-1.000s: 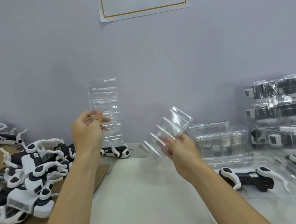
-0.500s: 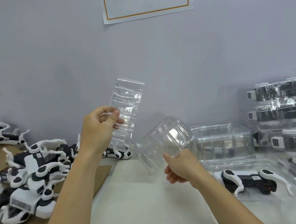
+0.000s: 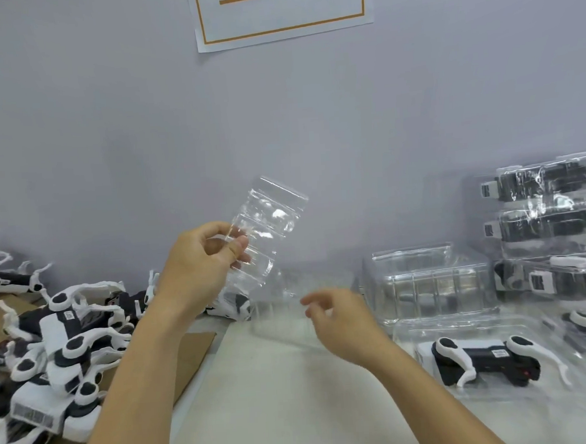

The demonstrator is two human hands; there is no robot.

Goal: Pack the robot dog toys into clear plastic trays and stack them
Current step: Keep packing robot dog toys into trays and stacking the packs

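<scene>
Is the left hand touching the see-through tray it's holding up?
Touching. The head view shows the left hand pinching the clear tray, thumb on its front.

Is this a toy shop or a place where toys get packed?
Probably a packing bench, not a shop. Loose robot dog toys lie heaped on cardboard, filled trays are stacked against the wall, and the left hand holds an empty clear tray.

Small packing workstation, heap of identical robot dog toys [image 3: 52, 343] on cardboard, stacked packed trays [image 3: 552, 226], printed wall notice [image 3: 282, 13]
</scene>
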